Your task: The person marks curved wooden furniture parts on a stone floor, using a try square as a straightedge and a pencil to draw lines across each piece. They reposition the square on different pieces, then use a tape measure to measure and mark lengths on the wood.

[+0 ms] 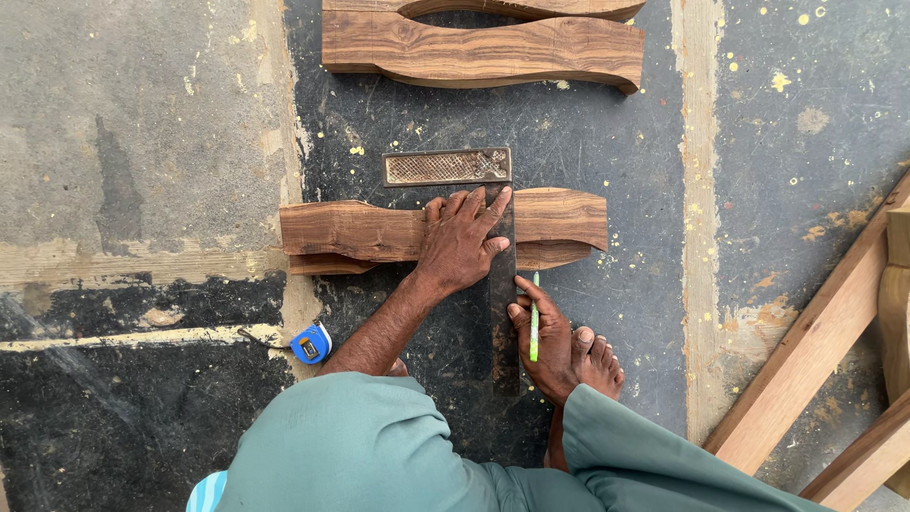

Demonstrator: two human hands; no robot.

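1. Left hand [460, 242] flat, fingers spread, pressing a try square [500, 284] down on a curved dark wood piece [365, 230] lying on the floor [142, 142]. Nothing gripped, just pinned.
2. Square's patterned metal stock [445, 167] sits against the far edge of the wood piece; its dark blade runs across the piece toward the person.
3. Right hand [542, 334] closed around a green pencil [534, 318], fingers pinched on it, tip pointing up just beside the blade's right edge, below the wood piece, not yet on it.
4. Step in hand, by my read: marking a square line across the wood piece. Next move calls for the pencil tip up onto the wood, tight to the blade, the square held from slipping.
5. Blue tape measure [311, 343] on the floor at left. Two more curved wood pieces [474, 47] farther up. Bare foot [595, 360] beside right hand.
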